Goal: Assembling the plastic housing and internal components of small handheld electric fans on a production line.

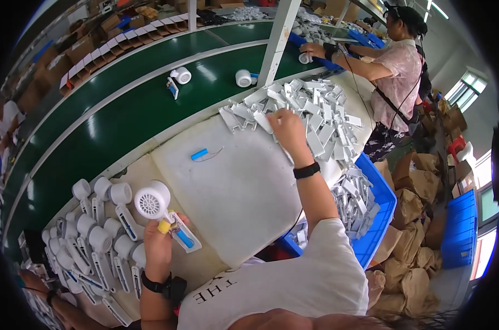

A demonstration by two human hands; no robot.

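My left hand (pixel 158 250) is closed around a white handheld fan (pixel 152 202) with a round vented head. The fan's handle is open and shows a blue battery cell (pixel 184 238) inside, with a small yellow piece (pixel 164 226) near my fingers. My right hand (pixel 289 131) reaches to the pile of white plastic covers (pixel 321 107), fingers curled against a white cover (pixel 263 121) at its near-left side; part of the grip is hidden. Between my hands, a loose blue battery cell (pixel 199 154) with thin wires lies on the pale worktop (pixel 244 187).
Many similar fans (pixel 100 240) stand crowded at the left. A green conveyor belt (pixel 123 110) runs beyond the worktop, carrying fans. A white post (pixel 278 47) rises behind the pile. A blue bin (pixel 391 206) of covers sits at right. One co-worker (pixel 401 82) works far right; another's arm (pixel 36 283) shows lower left.
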